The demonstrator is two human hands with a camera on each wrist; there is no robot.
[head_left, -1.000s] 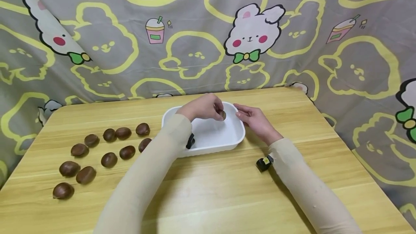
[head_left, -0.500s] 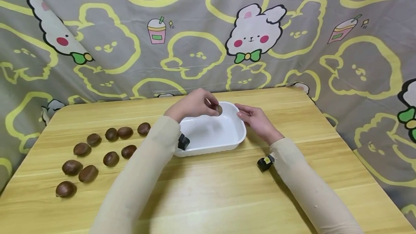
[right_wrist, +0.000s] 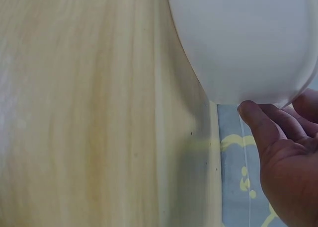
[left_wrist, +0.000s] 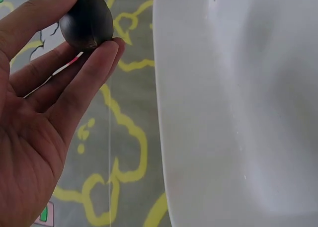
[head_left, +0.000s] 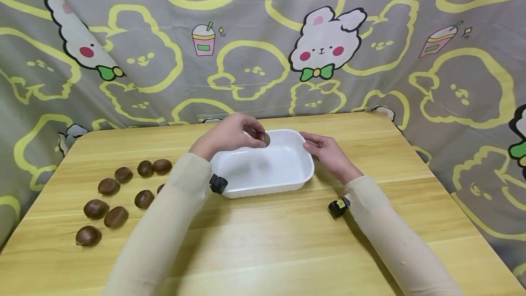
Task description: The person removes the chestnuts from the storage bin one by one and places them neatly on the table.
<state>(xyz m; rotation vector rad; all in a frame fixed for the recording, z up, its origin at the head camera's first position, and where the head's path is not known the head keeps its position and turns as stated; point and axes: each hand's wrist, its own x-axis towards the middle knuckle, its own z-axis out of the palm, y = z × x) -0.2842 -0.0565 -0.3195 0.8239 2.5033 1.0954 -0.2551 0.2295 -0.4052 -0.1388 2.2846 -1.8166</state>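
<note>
My left hand (head_left: 228, 136) pinches a dark brown chestnut (head_left: 266, 139) between thumb and fingertips, above the far left part of a white oblong dish (head_left: 283, 187). In the left wrist view, the chestnut (left_wrist: 88, 21) sits at the fingertips, apart from the dish's rim (left_wrist: 161, 127). At the dish's right end, my right hand (head_left: 328, 154) holds the rim with the thumb at the edge and the fingers against the outer side. The right wrist view shows those fingers (right_wrist: 263, 125) touching the dish wall (right_wrist: 243, 53).
Several chestnuts (head_left: 116, 217) lie in two loose rows on the left of the wooden table (head_left: 263, 245). The left sleeve (head_left: 164, 223) covers part of a row. A patterned curtain (head_left: 246, 95) hangs behind the table.
My left hand has moved left and slightly up with the chestnut, from over the dish's right half towards its left. The right hand stays at the dish's end. The view has shifted slightly.
</note>
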